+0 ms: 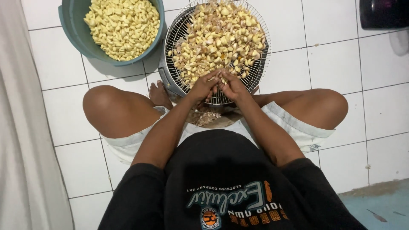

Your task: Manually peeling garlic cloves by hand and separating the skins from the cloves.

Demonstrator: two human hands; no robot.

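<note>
Head view looks straight down on a person seated on a white tiled floor point(64, 64) with knees spread wide. Both hands meet at the near rim of a round wire basket point(177, 34) heaped with unpeeled garlic cloves point(217, 40), their skins tan and papery. The left hand point(203, 87) and the right hand point(232, 86) are touching each other, fingers curled in a narrow pinch around one small clove point(220, 79) held between them (too small and too covered by fingertips to tell whether its skin is on). Just below the hands, between the thighs, lies a pile of loose garlic skins point(204, 116). To the left of the basket, just beside it, stands a teal plastic tub point(70, 25) filled with pale yellow peeled cloves point(123, 25). A bare foot point(158, 93) rests against the basket's lower left edge. A white cloth point(21, 127) runs down the left side, and a dark object point(383, 12) sits at the top right corner.
</note>
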